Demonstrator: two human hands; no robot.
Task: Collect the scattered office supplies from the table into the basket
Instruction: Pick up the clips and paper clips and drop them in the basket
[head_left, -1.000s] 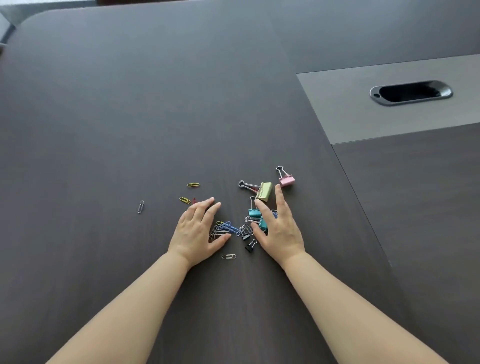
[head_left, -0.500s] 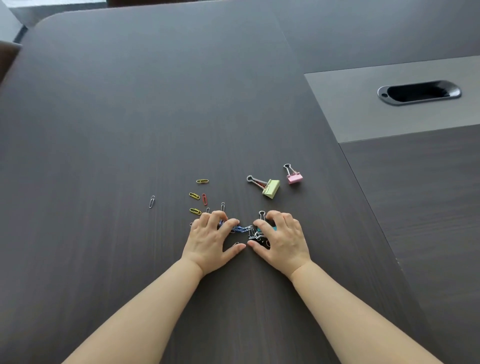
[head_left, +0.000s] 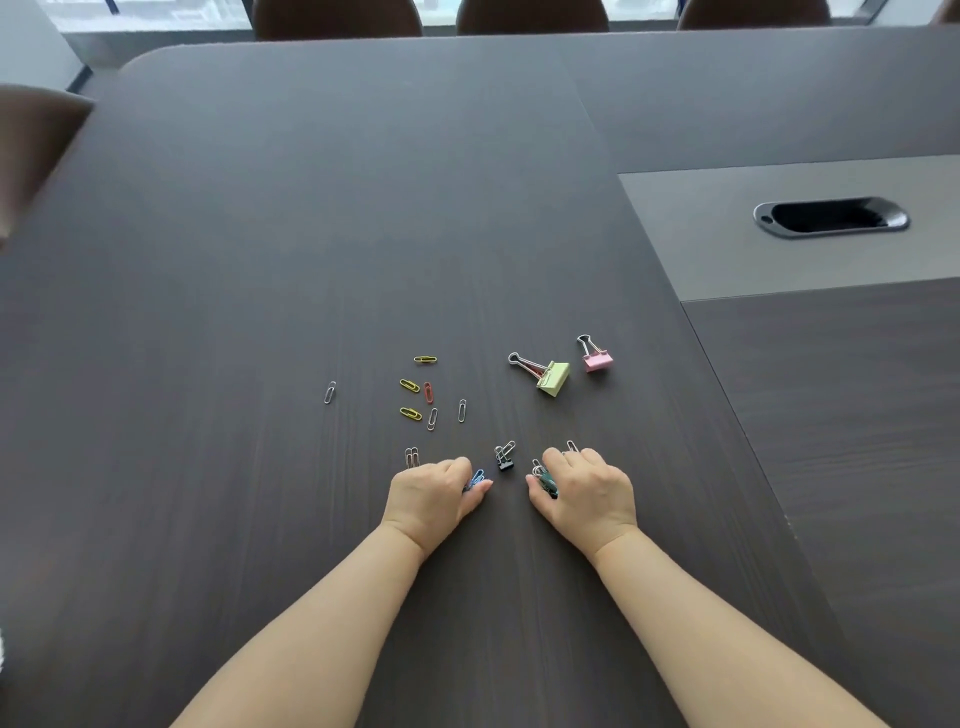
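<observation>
Toward the near edge of the table (head_left: 260, 260), both hands rest knuckles-up with fingers curled. The left hand (head_left: 434, 493) closes over blue paper clips (head_left: 477, 478); the right hand (head_left: 584, 491) cups a teal binder clip (head_left: 545, 480). A black binder clip (head_left: 505, 457) lies loose between them. Yellow paper clips (head_left: 410, 400) and the green binder clip (head_left: 553, 378) and pink binder clip (head_left: 597, 359) sit farther in. No basket is in view. Best to pinch each handful fully closed before lifting, since thin clips slip easily.
</observation>
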